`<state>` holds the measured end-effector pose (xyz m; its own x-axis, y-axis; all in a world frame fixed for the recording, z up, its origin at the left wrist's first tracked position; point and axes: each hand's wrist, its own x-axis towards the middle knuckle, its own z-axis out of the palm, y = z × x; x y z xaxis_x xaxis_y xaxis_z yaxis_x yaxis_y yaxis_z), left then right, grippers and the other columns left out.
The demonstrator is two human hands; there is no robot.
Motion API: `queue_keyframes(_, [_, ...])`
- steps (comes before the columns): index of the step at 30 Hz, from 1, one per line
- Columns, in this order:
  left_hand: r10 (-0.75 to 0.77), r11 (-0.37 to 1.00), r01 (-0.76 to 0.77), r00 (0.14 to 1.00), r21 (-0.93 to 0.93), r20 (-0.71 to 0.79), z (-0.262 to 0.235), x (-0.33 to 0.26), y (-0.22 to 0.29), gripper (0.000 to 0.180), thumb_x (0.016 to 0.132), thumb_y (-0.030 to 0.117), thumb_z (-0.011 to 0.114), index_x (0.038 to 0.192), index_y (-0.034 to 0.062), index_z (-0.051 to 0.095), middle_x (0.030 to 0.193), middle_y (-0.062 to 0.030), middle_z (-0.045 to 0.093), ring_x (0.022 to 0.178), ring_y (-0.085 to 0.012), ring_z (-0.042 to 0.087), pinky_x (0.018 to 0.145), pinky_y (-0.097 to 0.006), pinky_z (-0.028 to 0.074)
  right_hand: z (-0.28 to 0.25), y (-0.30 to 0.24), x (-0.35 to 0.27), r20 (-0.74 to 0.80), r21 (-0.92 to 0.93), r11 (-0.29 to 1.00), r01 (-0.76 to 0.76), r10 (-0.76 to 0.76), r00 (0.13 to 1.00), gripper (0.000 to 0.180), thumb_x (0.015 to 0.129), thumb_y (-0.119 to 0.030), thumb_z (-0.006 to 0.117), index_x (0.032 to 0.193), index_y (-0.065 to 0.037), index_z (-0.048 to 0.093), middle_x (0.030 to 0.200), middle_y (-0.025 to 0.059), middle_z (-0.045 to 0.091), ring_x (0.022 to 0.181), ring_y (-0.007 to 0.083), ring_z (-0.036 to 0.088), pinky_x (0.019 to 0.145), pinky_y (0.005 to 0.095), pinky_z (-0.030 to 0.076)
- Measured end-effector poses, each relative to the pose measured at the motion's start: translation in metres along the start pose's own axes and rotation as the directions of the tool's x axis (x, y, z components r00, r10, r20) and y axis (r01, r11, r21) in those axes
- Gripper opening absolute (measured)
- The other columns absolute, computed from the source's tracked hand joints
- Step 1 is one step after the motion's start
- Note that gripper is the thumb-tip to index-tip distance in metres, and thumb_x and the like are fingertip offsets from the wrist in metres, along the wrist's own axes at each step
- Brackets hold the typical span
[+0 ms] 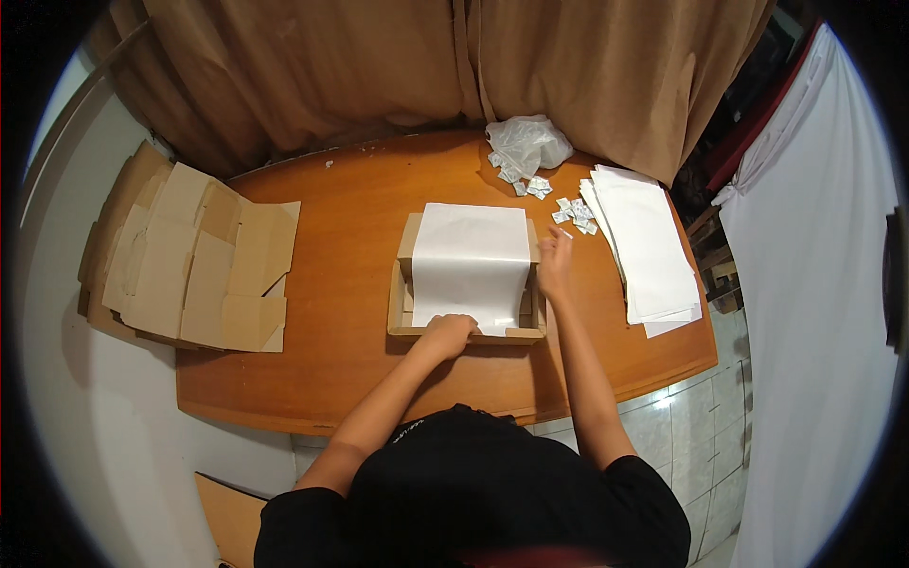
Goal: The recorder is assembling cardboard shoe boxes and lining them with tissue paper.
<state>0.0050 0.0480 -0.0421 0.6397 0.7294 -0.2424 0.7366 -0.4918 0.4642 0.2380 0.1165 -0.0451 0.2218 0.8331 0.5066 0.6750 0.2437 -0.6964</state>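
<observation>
An open cardboard box (401,308) sits in the middle of the wooden table. A white sheet of paper (472,248) lies across it, sagging into the box and rising over its far side. My left hand (451,336) is closed over the box's near wall, by the paper's near edge. Just past the box's right side, my right hand (555,267) is raised with its fingers pinched on a small white packet (566,234). Several similar white-and-blue packets (574,215) are scattered beyond that hand.
Flattened cardboard boxes (189,256) are stacked at the table's left end. A pile of white paper sheets (649,246) lies at the right. A clear plastic bag (530,142) with more packets stands at the back, before a brown curtain (379,76). A white cloth (814,237) hangs at the right.
</observation>
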Motion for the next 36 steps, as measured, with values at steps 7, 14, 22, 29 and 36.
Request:
queue_keyframes(7, [0.078, 0.994, -0.057, 0.967, 0.092, -0.241, 0.002, 0.020, 0.000, 0.025, 0.080, 0.007, 0.046, 0.092, 0.0131, 0.066, 0.095, -0.0057, 0.064, 0.083, -0.0268, 0.062, 0.072, -0.041, 0.048, 0.025, 0.111, 0.018, -0.094, -0.171, 0.938, -0.301, 0.288, 0.953, 0.038, 0.084, -0.019, 0.053, 0.114, 0.002, 0.047, 0.116, 0.0233, 0.044, 0.107, 0.0369, 0.044, 0.093, 0.0421, 0.035])
queue_keyframes(14, [0.069, 0.994, -0.043, 0.953, 0.096, -0.295, 0.002, 0.020, -0.004, 0.025, 0.081, 0.007, 0.045, 0.094, 0.0144, 0.064, 0.092, -0.0051, 0.063, 0.084, -0.0259, 0.061, 0.068, -0.039, 0.049, 0.013, 0.077, 0.007, 0.153, -0.623, 0.778, -0.083, 0.225, 0.962, 0.028, 0.080, -0.008, 0.053, 0.108, -0.009, 0.054, 0.100, 0.0104, 0.055, 0.094, 0.0297, 0.051, 0.079, 0.0400, 0.044])
queue_keyframes(22, [0.077, 0.992, -0.039, 0.945, 0.123, -0.317, 0.003, 0.019, -0.001, 0.022, 0.080, 0.008, 0.046, 0.093, 0.0140, 0.063, 0.089, -0.0056, 0.062, 0.080, -0.0264, 0.061, 0.066, -0.039, 0.049, -0.001, 0.084, -0.010, 0.061, -0.469, 0.878, -0.092, 0.136, 0.989, 0.026, 0.081, -0.006, 0.051, 0.107, -0.004, 0.055, 0.094, 0.0156, 0.059, 0.086, 0.0318, 0.056, 0.072, 0.0369, 0.046])
queue_keyframes(29, [0.014, 0.996, 0.010, 0.963, 0.088, -0.270, 0.004, 0.010, 0.007, 0.023, 0.078, 0.006, 0.046, 0.094, 0.0121, 0.062, 0.091, -0.0078, 0.064, 0.083, -0.0294, 0.060, 0.070, -0.041, 0.048, -0.002, 0.001, -0.002, -0.066, 0.208, 0.957, -0.203, 0.221, 0.973, 0.027, 0.081, -0.002, 0.048, 0.108, 0.001, 0.053, 0.094, 0.0195, 0.059, 0.084, 0.0324, 0.057, 0.076, 0.0380, 0.045])
queue_keyframes(36, [-0.070, 0.996, 0.078, 0.985, 0.040, -0.159, 0.005, 0.002, 0.012, 0.022, 0.081, 0.011, 0.048, 0.099, 0.0108, 0.062, 0.090, -0.0118, 0.063, 0.086, -0.0321, 0.060, 0.074, -0.042, 0.047, 0.014, -0.057, -0.019, 0.192, 0.220, 0.975, 0.006, -0.050, 0.980, 0.037, 0.079, -0.005, 0.054, 0.116, -0.002, 0.049, 0.097, 0.0157, 0.056, 0.090, 0.0301, 0.051, 0.081, 0.0374, 0.041])
